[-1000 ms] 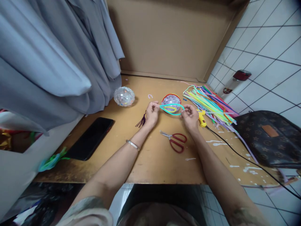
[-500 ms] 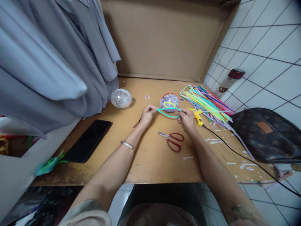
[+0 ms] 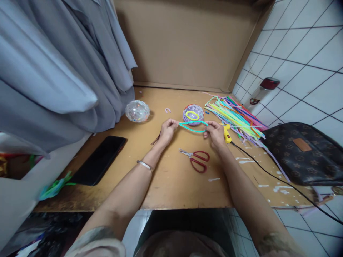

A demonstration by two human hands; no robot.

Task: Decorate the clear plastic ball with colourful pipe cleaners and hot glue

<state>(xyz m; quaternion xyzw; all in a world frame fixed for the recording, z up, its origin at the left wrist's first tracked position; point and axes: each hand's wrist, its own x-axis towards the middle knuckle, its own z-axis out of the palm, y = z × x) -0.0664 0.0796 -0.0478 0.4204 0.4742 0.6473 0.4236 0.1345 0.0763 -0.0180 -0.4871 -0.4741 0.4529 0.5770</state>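
Wooden tabletop: whitish streaks at right, dark wear along the left front edge. A plain brown panel stands upright at the rear, shadowed at its left side, with grey cloth hanging at left. White tiles with dark joints face the right wall; pale tiled floor shows below.
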